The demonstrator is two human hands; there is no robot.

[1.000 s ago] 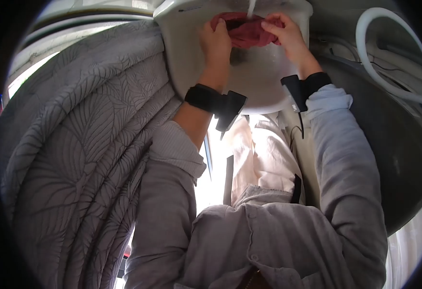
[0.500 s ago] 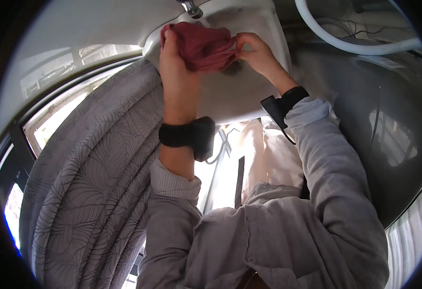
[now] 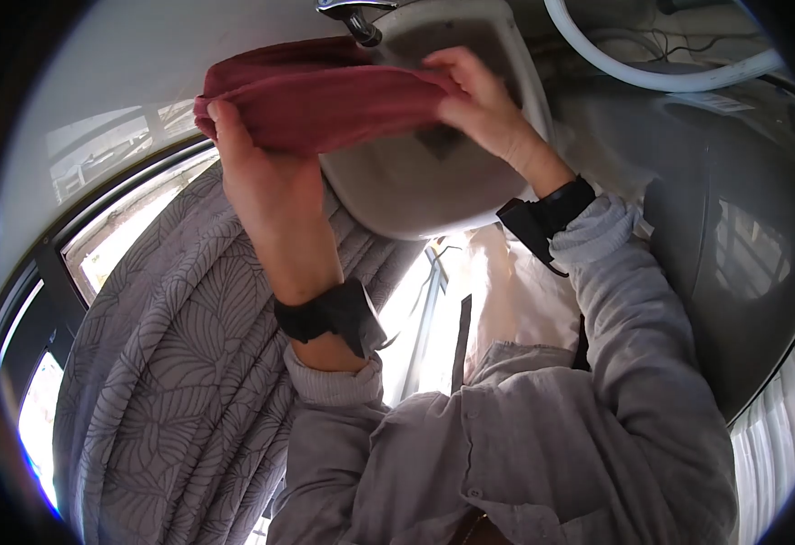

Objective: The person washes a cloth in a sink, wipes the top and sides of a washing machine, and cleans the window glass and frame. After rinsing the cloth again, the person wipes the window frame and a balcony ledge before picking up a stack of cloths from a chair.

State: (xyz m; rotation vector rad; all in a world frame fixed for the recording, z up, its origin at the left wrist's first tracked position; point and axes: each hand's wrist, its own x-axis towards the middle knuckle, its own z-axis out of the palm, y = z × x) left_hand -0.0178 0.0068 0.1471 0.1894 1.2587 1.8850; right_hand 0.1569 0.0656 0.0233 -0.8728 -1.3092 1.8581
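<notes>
Cloth (image 3: pixel 329 111), red, 1 pc., gripped at ends, L hand (image 3: pixel 272 186) & R hand (image 3: pixel 490 111); risk: loose R grip may drop end in sink (image 3: pixel 402 195).

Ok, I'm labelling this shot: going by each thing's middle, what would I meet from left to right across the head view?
Patterned curtain → left hand → red cloth → right hand → white hose.
</notes>
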